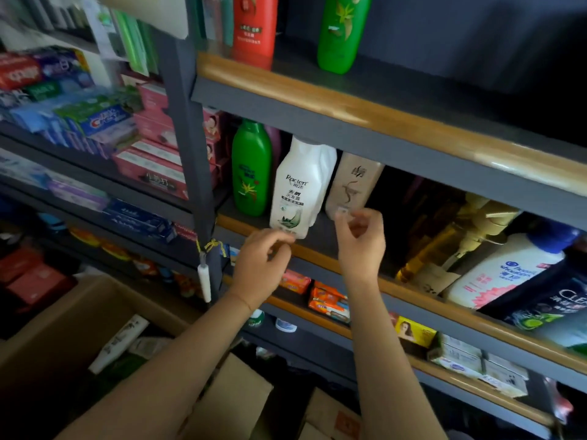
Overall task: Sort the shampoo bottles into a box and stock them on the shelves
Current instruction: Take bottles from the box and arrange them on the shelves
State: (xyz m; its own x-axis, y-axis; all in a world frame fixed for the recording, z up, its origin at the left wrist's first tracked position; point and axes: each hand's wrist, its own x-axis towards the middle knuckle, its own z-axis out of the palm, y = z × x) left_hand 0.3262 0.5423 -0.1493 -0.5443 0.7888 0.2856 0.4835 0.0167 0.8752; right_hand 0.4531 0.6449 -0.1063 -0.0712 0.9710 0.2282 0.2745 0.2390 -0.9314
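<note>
We are facing the shelf [317, 249], its wooden lip running across; below left a cardboard box [63, 328] is holding a white bottle [119, 342]. On the shelf a white shampoo bottle [298, 188] is standing between green bottle [251, 169] and beige bottle [352, 182]. Left hand [259, 268] is pinching its bottom edge; right hand [360, 239], fingers curled, is touching the beige bottle's base, grip unclear.

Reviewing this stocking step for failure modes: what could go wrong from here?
1. The white bottle stands at the front lip of the shelf, its base over the edge; with the left hand just below it and no clear grip, it could tip off, perhaps toward the open box.
2. The right hand is close to the beige bottle; a nudge could push it into the white one.
</note>
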